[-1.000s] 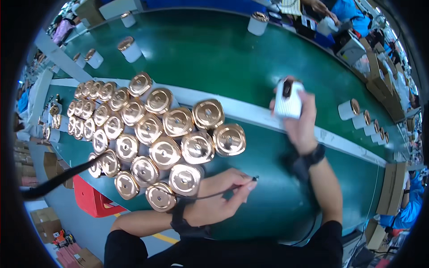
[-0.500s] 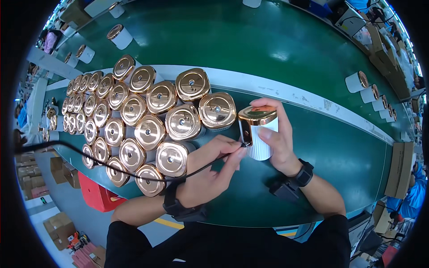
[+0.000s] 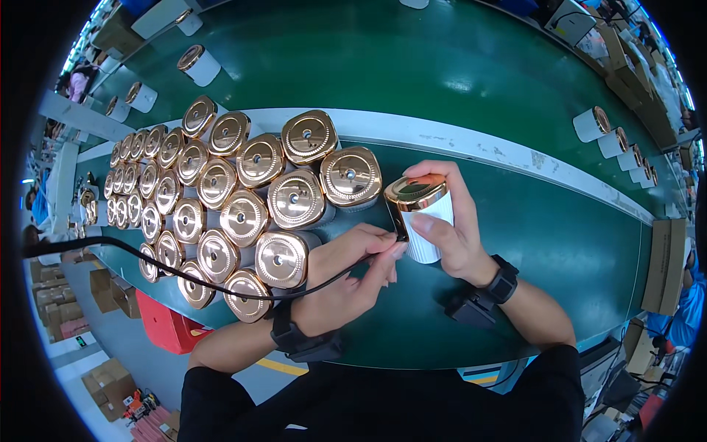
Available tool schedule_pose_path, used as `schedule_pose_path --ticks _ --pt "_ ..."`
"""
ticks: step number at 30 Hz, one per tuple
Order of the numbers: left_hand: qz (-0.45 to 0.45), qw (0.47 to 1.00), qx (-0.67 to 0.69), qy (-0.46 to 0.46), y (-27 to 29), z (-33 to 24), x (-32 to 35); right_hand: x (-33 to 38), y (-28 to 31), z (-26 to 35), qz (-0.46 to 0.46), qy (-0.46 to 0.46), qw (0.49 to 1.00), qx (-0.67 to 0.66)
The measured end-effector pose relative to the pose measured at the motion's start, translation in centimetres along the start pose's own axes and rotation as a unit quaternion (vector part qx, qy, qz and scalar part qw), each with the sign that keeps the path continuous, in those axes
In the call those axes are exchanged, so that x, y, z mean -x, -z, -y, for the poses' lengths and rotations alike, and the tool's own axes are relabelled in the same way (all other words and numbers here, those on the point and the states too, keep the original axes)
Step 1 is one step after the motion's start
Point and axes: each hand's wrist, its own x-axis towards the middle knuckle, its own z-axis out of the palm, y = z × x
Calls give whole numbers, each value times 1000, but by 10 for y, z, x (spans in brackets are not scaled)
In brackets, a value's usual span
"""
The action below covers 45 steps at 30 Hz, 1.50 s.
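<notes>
In my right hand is a white ribbed canister with a shiny gold top, tilted slightly, fingers wrapped behind it and the thumb across its front. A dark gold panel runs down the canister's left side. My left hand pinches the end of a black cable against the lower part of that panel. The fingertips hide the cable's tip, so I cannot tell whether it sits inside a socket. Left of my hands stand several like canisters in close rows, gold faces up.
A pale rail divides my green bench from a green belt beyond it, where more canisters stand. A red bin is below the bench at left. A cardboard piece stands at the right end.
The canister has tipped and shifted slightly left in my right hand, its side panel turning away from view. My left hand keeps its pinch on the cable's end.
</notes>
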Motion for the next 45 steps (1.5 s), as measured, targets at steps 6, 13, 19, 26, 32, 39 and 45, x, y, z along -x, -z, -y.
schedule_pose_path --ticks 6,13,19,26,32,39,45 --pt "4 1000 2 11 -4 -3 -3 -2 6 6 12 -8 1000 4" --pt "44 999 7 11 -2 -6 2 -30 102 21 -230 102 901 355" --pt "63 995 47 56 -11 1 6 -51 251 31 -418 79 773 470" --pt "52 990 59 121 -7 2 9 -126 211 14 -330 227 620 674" --pt "67 983 44 166 -8 3 5 -291 192 -76 -370 84 865 328" --pt "63 985 62 150 -11 5 8 -301 172 -60 -297 75 906 291" --pt "-19 994 79 73 -12 8 20 -132 70 -26 -147 -33 980 -133"
